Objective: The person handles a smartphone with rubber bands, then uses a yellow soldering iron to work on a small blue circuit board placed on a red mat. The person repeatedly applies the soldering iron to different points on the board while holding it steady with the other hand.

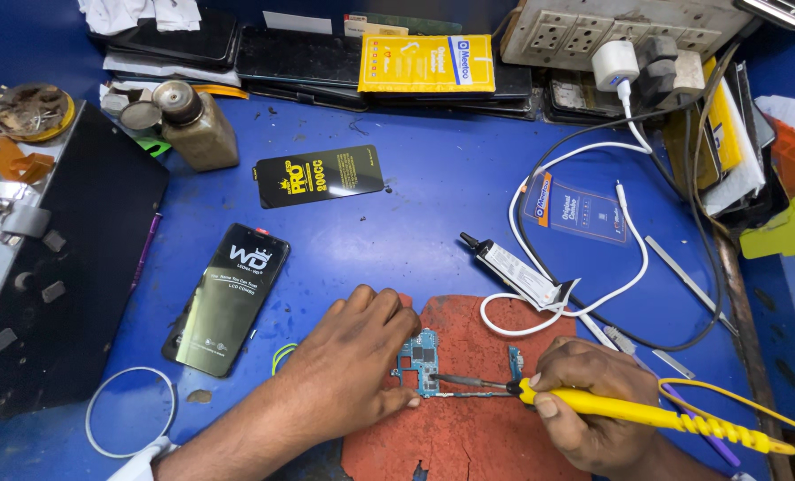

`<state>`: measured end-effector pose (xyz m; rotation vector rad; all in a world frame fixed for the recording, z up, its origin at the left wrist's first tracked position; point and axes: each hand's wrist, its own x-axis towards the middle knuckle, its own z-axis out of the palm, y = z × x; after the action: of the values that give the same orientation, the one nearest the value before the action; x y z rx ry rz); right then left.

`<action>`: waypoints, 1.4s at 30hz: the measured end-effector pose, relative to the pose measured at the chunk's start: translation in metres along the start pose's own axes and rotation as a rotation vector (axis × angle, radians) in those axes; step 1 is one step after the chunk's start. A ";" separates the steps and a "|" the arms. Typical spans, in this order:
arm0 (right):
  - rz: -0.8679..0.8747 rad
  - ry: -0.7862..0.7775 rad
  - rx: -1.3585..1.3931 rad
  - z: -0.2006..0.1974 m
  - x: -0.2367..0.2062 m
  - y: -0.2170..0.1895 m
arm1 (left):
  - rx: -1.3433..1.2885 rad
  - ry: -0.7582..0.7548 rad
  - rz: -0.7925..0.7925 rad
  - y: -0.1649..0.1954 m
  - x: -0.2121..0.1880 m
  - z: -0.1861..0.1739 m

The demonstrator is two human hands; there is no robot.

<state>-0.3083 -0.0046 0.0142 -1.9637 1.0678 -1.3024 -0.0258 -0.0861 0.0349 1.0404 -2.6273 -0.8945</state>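
- Left hand (353, 361) laid flat on the red work mat (468, 428), fingers (388, 307) pressed together and curled down onto the left edge of the small blue-green circuit board (422, 356); board pinned at the mat's middle
- Right hand (589, 401) gripping a yellow-handled soldering iron (629, 411) pen-fashion, fingers pinching the handle near its front; dark metal tip (468, 381) lying across the board's lower edge, touching it
- Second, narrower board strip (515, 363) just right of the main board, on the mat, beside the iron's tip
- Yellow coiled cord (736, 435) trailing from the handle off to the right
- Dark phone screen panel (228, 298) flat on the blue counter (415, 214), well left of the mat; black packaged protector (320, 175) farther back
- Small glue tube (509, 263) with black nozzle just behind the mat; white charging cable (584, 223) looping around it, up to the power strip (611, 31)
- Brown-capped bottle (197, 125) at back left; wire ring (130, 411) near the left forearm
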 end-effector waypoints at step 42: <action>-0.035 -0.014 0.001 0.000 -0.001 0.001 | 0.003 0.019 0.017 -0.002 -0.001 0.003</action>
<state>-0.3091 -0.0038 0.0131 -1.9959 1.0303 -1.3057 -0.0258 -0.0850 0.0313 1.0214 -2.6187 -0.8725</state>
